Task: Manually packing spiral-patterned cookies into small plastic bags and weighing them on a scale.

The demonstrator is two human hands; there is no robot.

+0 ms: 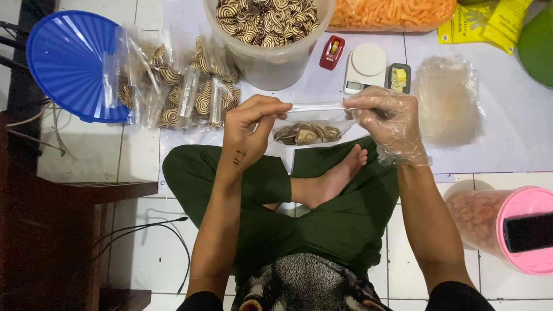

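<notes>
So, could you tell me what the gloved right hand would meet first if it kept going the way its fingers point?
Probably the bare left hand: the right hand points leftward along the snack bag's top edge, which both pinch. Depth is hard to judge.

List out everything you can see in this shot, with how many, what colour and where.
small bag of swirl cookies: one, clear, held between both hands
filled cookie bags: a pile, clear with brown swirls, upper left on the mat
tub of cookies: one, clear, top centre
lid: one, blue, upper left
tape dispenser: one, red, right of the tub
kitchen scale: one, white, beside the dispenser
empty bags: a stack, clear, right
orange snacks: one bagful, top right
jar: one, pink lid, lower right, with a black phone on it
left hand: bare, pinching the bag's top
right hand: in a clear glove, pinching the bag's top
</notes>
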